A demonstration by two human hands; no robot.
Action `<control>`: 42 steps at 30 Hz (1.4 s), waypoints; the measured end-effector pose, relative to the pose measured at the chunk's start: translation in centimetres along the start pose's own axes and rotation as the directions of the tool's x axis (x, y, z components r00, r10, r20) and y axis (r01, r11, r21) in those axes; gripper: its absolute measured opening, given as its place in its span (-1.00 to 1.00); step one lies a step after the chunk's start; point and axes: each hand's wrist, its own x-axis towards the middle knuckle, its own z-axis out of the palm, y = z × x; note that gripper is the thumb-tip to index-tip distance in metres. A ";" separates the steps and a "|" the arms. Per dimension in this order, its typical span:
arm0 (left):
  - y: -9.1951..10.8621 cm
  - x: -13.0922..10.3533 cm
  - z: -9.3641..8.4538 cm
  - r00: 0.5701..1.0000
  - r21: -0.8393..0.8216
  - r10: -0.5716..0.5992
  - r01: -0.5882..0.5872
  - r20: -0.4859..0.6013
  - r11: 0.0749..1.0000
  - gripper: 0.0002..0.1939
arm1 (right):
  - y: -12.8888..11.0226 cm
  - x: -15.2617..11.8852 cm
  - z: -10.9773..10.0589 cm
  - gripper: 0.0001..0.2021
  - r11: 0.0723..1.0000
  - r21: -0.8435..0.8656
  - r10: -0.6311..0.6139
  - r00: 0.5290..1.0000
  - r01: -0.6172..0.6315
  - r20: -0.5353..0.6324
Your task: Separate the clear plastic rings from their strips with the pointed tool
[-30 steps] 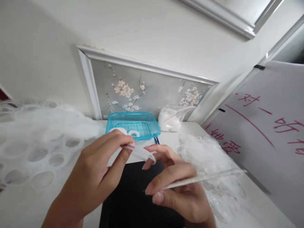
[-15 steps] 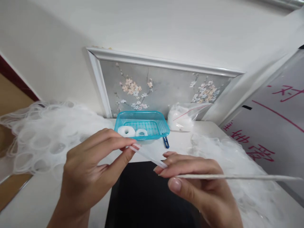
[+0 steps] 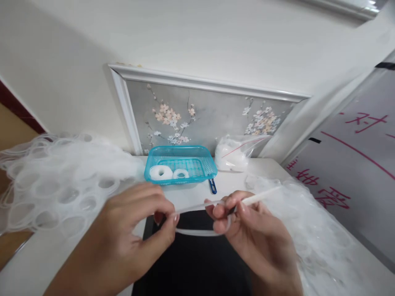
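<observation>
A translucent white plastic loop [image 3: 197, 233] is stretched between my two hands above a black mat [image 3: 197, 263]. My left hand [image 3: 135, 234] pinches the loop's left end between thumb and index finger. In my right hand [image 3: 256, 230] are the loop's right end and a thin white stick [image 3: 262, 195], which points up and to the right. The stick's lower end is hidden among the fingers.
A blue basket [image 3: 182, 181] holds two white rolls [image 3: 166, 174]. Beside it lie a small blue tool [image 3: 212, 186] and a clear bag [image 3: 233, 156]. Piles of translucent rings stand at left [image 3: 61, 176] and right [image 3: 324, 238]. A whiteboard [image 3: 354, 156] leans at the right.
The white strip has opened into a loop between my hands. My right hand has turned, and the stick now angles upward instead of lying nearly level. Both hands sit slightly lower.
</observation>
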 end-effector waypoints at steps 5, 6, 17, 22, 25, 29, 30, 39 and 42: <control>-1.0 0.9 1.4 0.894 -0.209 -0.081 0.190 0.441 0.959 -0.79 | 0.1 0.3 -0.3 -0.80 0.990 0.126 0.067 0.997 -0.063 -0.026; -1.3 1.1 1.7 0.877 -0.248 -0.092 0.232 0.471 0.941 -0.80 | 0.0 0.3 -0.2 -0.78 0.989 0.133 0.068 0.997 -0.063 -0.034; -2.2 1.8 2.1 0.803 -0.527 -0.028 0.416 0.595 0.741 -0.76 | -1.7 -0.4 0.2 -0.69 0.998 0.057 -0.022 0.993 0.029 -0.112; -2.7 1.8 2.4 0.802 -0.569 0.003 0.421 0.597 0.707 -0.68 | -2.0 -0.5 -0.1 -0.69 0.994 0.104 -0.002 0.994 0.014 -0.110; -3.0 1.7 2.6 0.785 -0.591 0.017 0.451 0.619 0.668 -0.63 | -2.2 -0.6 -0.1 -0.70 0.992 0.124 0.019 0.996 -0.008 -0.085; -3.0 1.8 2.7 0.802 -0.589 -0.011 0.448 0.598 0.672 -0.63 | -2.3 -0.7 -0.2 -0.72 0.995 0.103 0.004 0.998 0.002 -0.063; -3.1 1.9 2.8 0.821 -0.582 -0.037 0.434 0.569 0.688 -0.66 | -2.2 -0.5 -0.5 -0.73 0.997 0.080 -0.006 0.998 0.012 -0.064; -13.0 4.2 5.4 0.729 -0.489 -0.660 0.515 -0.182 0.704 -0.62 | 1.1 4.2 -5.4 -0.74 0.831 -0.538 -0.038 0.950 -0.142 -0.310; -16.9 3.8 6.4 0.719 -0.174 -0.598 0.578 -0.354 0.797 -0.58 | 1.6 4.4 -5.3 -0.74 0.754 -0.635 -0.022 0.961 -0.165 -0.276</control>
